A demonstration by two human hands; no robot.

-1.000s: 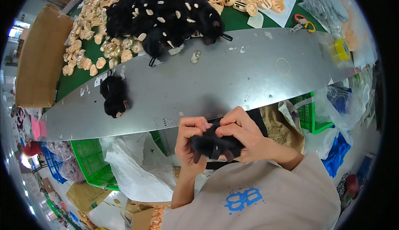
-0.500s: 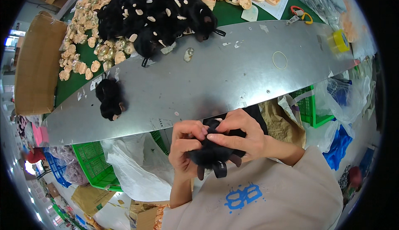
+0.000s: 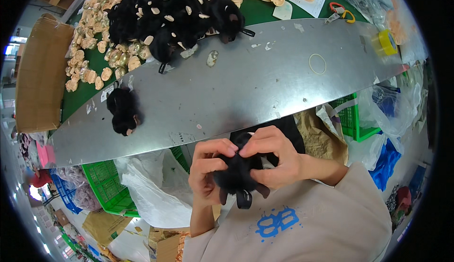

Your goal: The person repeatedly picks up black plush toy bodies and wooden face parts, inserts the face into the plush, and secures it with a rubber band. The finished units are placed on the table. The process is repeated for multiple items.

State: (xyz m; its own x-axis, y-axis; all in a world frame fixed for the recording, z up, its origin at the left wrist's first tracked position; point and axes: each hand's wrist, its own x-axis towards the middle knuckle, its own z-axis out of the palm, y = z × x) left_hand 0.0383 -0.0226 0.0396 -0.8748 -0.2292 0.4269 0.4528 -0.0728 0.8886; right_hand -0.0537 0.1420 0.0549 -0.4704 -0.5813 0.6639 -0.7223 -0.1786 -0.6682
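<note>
Just off the near edge of the metal worktop, a black plush toy (image 3: 238,174) with brown ears and a black loop tag is held between my two hands. My left hand (image 3: 207,165) grips its left side, thumb and fingers bent. On the other side my right hand (image 3: 275,158) pinches the plush, its thumb and forefinger meeting the left fingertips at the middle. What lies under the fingertips is hidden. Another black plush toy (image 3: 123,110) lies alone on the worktop at the left.
The grey metal worktop (image 3: 246,87) curves across the view. Behind it sit a heap of black plush toys (image 3: 175,16), beige plastic parts (image 3: 90,39), scissors (image 3: 339,12) and yellow tape (image 3: 388,43). A cardboard box (image 3: 40,73) stands at the left; green crates (image 3: 111,186) are below.
My right thumb has shifted from across the plush toy to its lower side. Both hands' fingertips now meet at its middle, and the toy has turned slightly, hanging straighter.
</note>
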